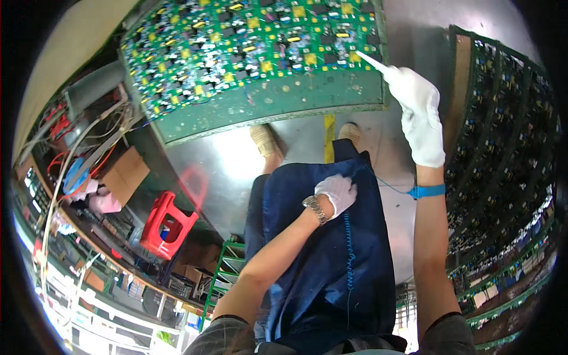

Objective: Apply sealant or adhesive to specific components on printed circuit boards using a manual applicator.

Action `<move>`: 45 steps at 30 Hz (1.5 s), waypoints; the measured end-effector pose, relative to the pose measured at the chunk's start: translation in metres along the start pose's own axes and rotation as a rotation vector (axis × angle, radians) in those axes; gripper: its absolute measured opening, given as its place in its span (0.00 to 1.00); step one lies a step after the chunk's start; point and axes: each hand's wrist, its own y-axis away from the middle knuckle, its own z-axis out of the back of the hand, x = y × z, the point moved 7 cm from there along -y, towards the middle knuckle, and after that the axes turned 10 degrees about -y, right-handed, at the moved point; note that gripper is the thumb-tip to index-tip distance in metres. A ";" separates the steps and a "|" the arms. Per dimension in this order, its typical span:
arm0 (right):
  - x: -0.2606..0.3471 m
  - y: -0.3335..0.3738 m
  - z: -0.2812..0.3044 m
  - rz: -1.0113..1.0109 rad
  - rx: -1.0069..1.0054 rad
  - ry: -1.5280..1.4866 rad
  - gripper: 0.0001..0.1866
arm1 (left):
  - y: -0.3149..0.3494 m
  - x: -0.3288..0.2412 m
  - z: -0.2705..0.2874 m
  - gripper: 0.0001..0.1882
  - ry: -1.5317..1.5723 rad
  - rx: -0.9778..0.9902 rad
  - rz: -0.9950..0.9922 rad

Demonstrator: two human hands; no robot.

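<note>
My right hand (416, 112), in a white glove, is closed round a slim white pointed stick (371, 61). The stick's tip reaches over the right part of a large panel of green circuit boards (260, 44), dense with yellow, black and white components. Whether the tip touches a board I cannot tell. A blue wrist strap (427, 191) with a thin cord circles my right wrist. My left hand (337, 194), also gloved, rests on the dark blue apron (313, 266) over my lap, fingers curled, beside a coiled blue cord (349, 248). What is under those fingers is hidden.
The boards lie on a green work surface (284, 97) with a raised edge. On the right stands a rack (503, 124) full of circuit boards. A red plastic stool (168, 225), a cardboard box (125, 176), loose cables and a green metal rack (225, 266) are at left.
</note>
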 end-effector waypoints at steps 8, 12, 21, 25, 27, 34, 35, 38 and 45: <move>-0.024 0.073 -0.064 -0.020 0.275 0.236 0.40 | 0.005 -0.059 0.166 0.44 0.985 -0.865 -0.161; -0.024 0.094 -0.072 -0.084 0.248 0.136 0.40 | 0.020 -0.089 0.183 0.42 0.960 -0.868 -0.056; -0.015 0.086 -0.063 -0.258 0.324 0.158 0.26 | 0.047 -0.085 0.202 0.39 0.804 -0.934 -0.161; -0.033 0.095 -0.082 -0.431 0.231 0.023 0.29 | 0.033 -0.069 0.196 0.39 0.955 -0.848 -0.226; -0.039 0.087 -0.081 -0.444 0.155 0.105 0.30 | 0.025 -0.059 0.198 0.39 1.024 -0.774 -0.235; 0.023 0.022 -0.161 0.776 0.446 1.857 0.26 | -0.041 -0.011 0.106 0.25 0.648 -0.581 -0.015; 0.032 -0.001 -0.160 0.749 0.290 1.667 0.23 | -0.052 -0.006 0.087 0.23 0.445 -0.460 -0.036; 0.042 -0.039 -0.182 0.722 0.194 0.800 0.26 | -0.058 -0.002 0.039 0.20 0.135 -0.149 -0.023; 0.027 -0.082 -0.209 1.455 0.061 1.662 0.37 | -0.041 -0.027 0.060 0.17 0.126 -0.124 -0.239</move>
